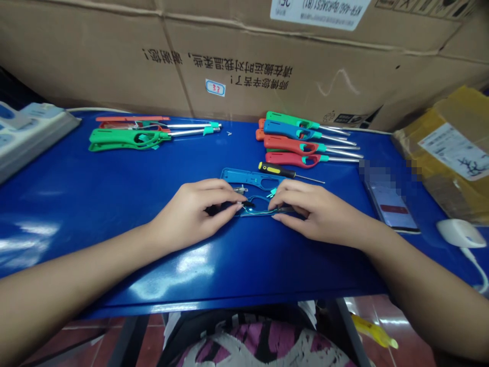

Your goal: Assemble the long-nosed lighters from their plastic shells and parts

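Note:
My left hand [194,211] and my right hand [311,209] rest on the blue table [114,214], both with fingers pinched on a blue lighter body [257,206] lying between them. A second blue lighter shell half [250,178] lies just behind the hands, with small metal and green parts at its edge. A yellow-and-black screwdriver [284,172] lies behind my right hand, its tip pointing right.
Several assembled long lighters [298,140] in green, blue and red lie at the back right; green and red ones [130,135] at the back left. A phone [391,201], a white mouse [460,233], a yellow parcel [451,148], cardboard boxes [244,56] and a white power strip [26,135] surround the table.

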Available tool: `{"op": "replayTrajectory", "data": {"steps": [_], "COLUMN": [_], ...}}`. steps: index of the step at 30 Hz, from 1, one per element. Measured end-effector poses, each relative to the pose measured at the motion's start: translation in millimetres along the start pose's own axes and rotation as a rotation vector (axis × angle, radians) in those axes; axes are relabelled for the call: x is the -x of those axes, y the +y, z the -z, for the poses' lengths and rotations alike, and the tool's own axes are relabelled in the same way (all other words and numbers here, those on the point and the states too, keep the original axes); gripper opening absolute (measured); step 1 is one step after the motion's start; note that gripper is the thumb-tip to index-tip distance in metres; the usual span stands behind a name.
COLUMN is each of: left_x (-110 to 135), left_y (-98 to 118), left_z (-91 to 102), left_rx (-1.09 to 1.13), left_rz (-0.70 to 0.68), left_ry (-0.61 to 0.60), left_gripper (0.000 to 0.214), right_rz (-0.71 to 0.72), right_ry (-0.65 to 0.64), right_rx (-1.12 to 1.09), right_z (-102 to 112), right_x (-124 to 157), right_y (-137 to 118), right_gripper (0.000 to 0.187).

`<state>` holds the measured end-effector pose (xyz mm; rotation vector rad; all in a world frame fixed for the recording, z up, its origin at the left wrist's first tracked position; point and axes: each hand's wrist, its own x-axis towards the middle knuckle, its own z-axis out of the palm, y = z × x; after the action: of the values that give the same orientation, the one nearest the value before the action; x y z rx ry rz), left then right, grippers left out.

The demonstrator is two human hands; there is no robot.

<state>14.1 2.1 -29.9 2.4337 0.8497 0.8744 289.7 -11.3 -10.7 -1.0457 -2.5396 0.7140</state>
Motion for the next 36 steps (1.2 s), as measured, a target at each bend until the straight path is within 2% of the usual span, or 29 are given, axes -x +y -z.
{"op": "replayTrajectory", "data": {"steps": [8,15,24,36], "left_x": [0.9,0.2,0.9,1.2], "left_y": [-2.0,0.0,-0.9,-1.5], "left_z": [-1.0,-2.1,-3.0,-2.3], "left_rx": [0.032,0.031,0.055,0.05], "left_rz": [0.019,0.038,0.039,0.03], "left_ry": [0.028,0.043,0.031,0.05], "left_gripper": [0.018,0.017,0.017,0.017], "right_rz": [-0.083,-0.14,-0.093,0.045], "right_ry": [-0.025,-0.029,-0.056,-0.018], "right_rx": [0.051,0.16,0.219,0.202], "right_z": [-5.3,-10.5,-10.2,-4.4], "right_x": [-0.7,-3.7,-4.4,-0.2], "right_y": [-4.9,-9.0,-10.3,-5.6], "right_gripper": [0.007,0.014,0.015,0.016]}}
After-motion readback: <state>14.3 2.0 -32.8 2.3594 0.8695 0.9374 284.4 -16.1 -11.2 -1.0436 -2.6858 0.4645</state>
